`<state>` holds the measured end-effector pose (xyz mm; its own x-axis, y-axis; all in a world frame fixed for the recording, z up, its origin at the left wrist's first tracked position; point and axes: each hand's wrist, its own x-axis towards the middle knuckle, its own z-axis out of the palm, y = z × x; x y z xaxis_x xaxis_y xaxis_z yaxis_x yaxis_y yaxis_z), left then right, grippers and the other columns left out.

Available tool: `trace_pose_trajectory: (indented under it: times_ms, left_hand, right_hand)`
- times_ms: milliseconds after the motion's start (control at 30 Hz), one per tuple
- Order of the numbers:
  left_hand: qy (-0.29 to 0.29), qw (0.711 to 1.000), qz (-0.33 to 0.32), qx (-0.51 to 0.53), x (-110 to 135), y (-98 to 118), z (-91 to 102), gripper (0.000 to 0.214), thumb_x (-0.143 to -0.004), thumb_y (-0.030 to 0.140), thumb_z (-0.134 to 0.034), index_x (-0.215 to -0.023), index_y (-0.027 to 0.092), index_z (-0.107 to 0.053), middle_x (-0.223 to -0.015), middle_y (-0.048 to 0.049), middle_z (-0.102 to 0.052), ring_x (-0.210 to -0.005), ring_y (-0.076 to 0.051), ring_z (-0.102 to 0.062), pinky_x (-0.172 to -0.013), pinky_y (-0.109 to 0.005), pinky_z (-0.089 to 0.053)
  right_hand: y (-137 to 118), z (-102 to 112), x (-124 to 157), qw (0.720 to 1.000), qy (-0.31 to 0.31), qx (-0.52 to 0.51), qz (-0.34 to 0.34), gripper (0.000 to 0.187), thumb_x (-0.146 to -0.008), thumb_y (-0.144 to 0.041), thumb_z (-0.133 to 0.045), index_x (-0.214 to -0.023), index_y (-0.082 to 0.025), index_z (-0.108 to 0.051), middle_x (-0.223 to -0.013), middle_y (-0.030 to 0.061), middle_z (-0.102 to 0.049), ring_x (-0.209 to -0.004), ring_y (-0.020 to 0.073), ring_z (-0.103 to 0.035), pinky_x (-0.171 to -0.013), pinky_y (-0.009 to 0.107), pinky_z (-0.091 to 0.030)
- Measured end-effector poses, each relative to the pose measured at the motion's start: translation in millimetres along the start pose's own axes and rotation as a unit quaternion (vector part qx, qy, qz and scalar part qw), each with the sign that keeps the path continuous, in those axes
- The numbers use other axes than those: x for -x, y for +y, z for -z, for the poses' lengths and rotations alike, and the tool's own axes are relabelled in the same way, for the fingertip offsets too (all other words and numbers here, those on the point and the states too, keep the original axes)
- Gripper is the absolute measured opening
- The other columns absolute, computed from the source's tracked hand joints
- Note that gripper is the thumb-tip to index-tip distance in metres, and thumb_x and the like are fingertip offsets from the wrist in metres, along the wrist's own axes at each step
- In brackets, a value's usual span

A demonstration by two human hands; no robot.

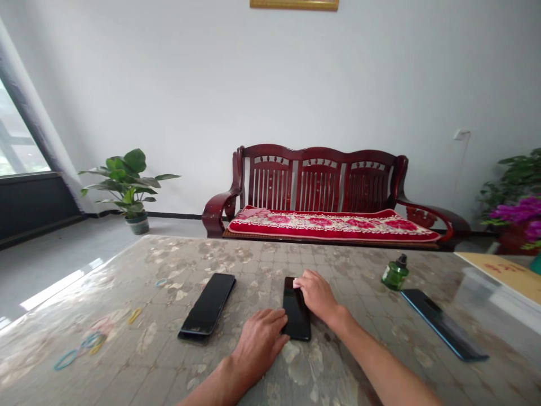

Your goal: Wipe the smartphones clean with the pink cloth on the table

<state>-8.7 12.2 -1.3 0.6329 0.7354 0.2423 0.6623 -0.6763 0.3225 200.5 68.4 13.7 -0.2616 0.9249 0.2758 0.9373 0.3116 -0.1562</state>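
A black smartphone lies flat on the patterned tablecloth, straight ahead of me. My left hand rests on the cloth to its left, fingers stretched out, the fingertips and thumb touching the phone's left edge. Over the phone's upper right side is my right hand, its fingers pinched on a small white piece pressed to the top of the screen. What that piece is made of I cannot make out. Left of my hands, another black smartphone lies on top of a dark, flat object that is mostly hidden.
On the right stand a green pump bottle, a blue-edged phone and a clear plastic box with a tan booklet. Coloured hair ties lie at left. Beyond the table is a wooden bench.
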Motion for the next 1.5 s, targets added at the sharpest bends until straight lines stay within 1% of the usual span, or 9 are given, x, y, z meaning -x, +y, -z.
trace_pose_trajectory:
  times_ms: [167,267,567,667,833,1067,1267,1367,1500]
  left_hand:
    - [0.009,1.000,-0.012,0.016,-2,0,0.7,0.016,-0.089,0.022,-0.062,-0.104,0.022,-0.068,-0.113,-0.0053,-0.070,-0.103,-0.024,-0.063,-0.094,-0.034,-0.050]
    - [0.007,1.000,-0.013,0.019,-2,0,0.2,0.014,-0.090,0.022,-0.061,-0.101,0.022,-0.069,-0.108,-0.0054,-0.070,-0.099,-0.023,-0.064,-0.093,-0.034,-0.050]
    - [0.017,1.000,-0.021,0.010,-2,-2,-1.4,0.015,-0.091,0.024,-0.058,-0.102,0.022,-0.068,-0.106,-0.0053,-0.070,-0.099,-0.023,-0.063,-0.091,-0.033,-0.050]
    - [0.018,1.000,-0.019,0.006,-2,-1,-0.7,0.013,-0.090,0.023,-0.059,-0.100,0.022,-0.068,-0.105,-0.0048,-0.070,-0.098,-0.023,-0.064,-0.090,-0.032,-0.050]
    - [0.006,1.000,-0.016,0.008,-3,0,-0.5,0.012,-0.087,0.021,-0.065,-0.098,0.021,-0.068,-0.105,-0.0036,-0.071,-0.096,-0.023,-0.065,-0.089,-0.033,-0.051]
    - [0.014,1.000,-0.011,0.002,-1,-2,-2.4,0.018,-0.086,0.021,-0.066,-0.104,0.022,-0.068,-0.112,-0.0047,-0.070,-0.101,-0.024,-0.064,-0.093,-0.035,-0.051]
    - [0.015,1.000,-0.003,0.011,-2,-1,-3.6,0.016,-0.087,0.022,-0.062,-0.100,0.023,-0.070,-0.108,-0.0041,-0.071,-0.097,-0.023,-0.065,-0.091,-0.033,-0.051]
    - [0.017,0.999,0.000,0.033,-2,-3,-3.3,0.025,-0.085,0.020,-0.061,-0.109,0.025,-0.069,-0.115,-0.0026,-0.071,-0.101,-0.023,-0.065,-0.093,-0.033,-0.050]
    - [0.008,0.997,0.008,0.076,-4,-7,3.1,0.026,-0.090,0.022,-0.055,-0.110,0.028,-0.070,-0.113,0.0000,-0.072,-0.103,-0.020,-0.065,-0.095,-0.029,-0.048]
  right_hand:
    - [-11,3,37,0.995,0.001,-0.042,0.087,0.027,-0.093,-0.011,-0.046,-0.087,-0.024,-0.070,-0.088,0.0025,-0.061,-0.089,0.0164,-0.054,-0.077,0.025,-0.037]
    - [-12,3,44,0.992,-0.003,-0.058,0.111,0.027,-0.093,-0.011,-0.046,-0.087,-0.024,-0.070,-0.087,0.0019,-0.060,-0.089,0.0161,-0.054,-0.077,0.025,-0.037]
    - [-14,-5,-18,1.000,-0.006,0.009,0.004,0.029,-0.095,-0.014,-0.046,-0.093,-0.024,-0.073,-0.094,0.0044,-0.066,-0.094,0.0179,-0.057,-0.083,0.025,-0.039]
    - [-20,-7,-16,1.000,-0.005,0.008,0.011,0.029,-0.095,-0.013,-0.046,-0.092,-0.024,-0.073,-0.094,0.0038,-0.066,-0.094,0.0175,-0.056,-0.083,0.025,-0.039]
    - [-24,-7,1,0.994,-0.014,-0.007,0.109,0.026,-0.096,-0.015,-0.047,-0.092,-0.025,-0.070,-0.095,0.0019,-0.065,-0.095,0.0164,-0.054,-0.083,0.025,-0.038]
    - [0,-4,-13,1.000,-0.001,0.003,0.006,0.029,-0.096,-0.014,-0.046,-0.094,-0.024,-0.072,-0.094,0.0037,-0.065,-0.094,0.0181,-0.055,-0.083,0.025,-0.038]
    - [-23,-6,29,0.996,0.028,-0.051,0.061,0.027,-0.097,-0.014,-0.046,-0.090,-0.025,-0.069,-0.092,0.0014,-0.062,-0.091,0.0164,-0.052,-0.081,0.024,-0.038]
    - [-33,-6,51,0.992,0.043,-0.094,0.066,0.026,-0.097,-0.014,-0.046,-0.092,-0.025,-0.069,-0.091,0.0018,-0.061,-0.090,0.0164,-0.052,-0.081,0.025,-0.038]
    - [-33,-4,63,0.988,0.056,-0.127,0.068,0.026,-0.094,-0.010,-0.047,-0.088,-0.024,-0.068,-0.088,0.0022,-0.060,-0.088,0.0164,-0.052,-0.079,0.026,-0.038]
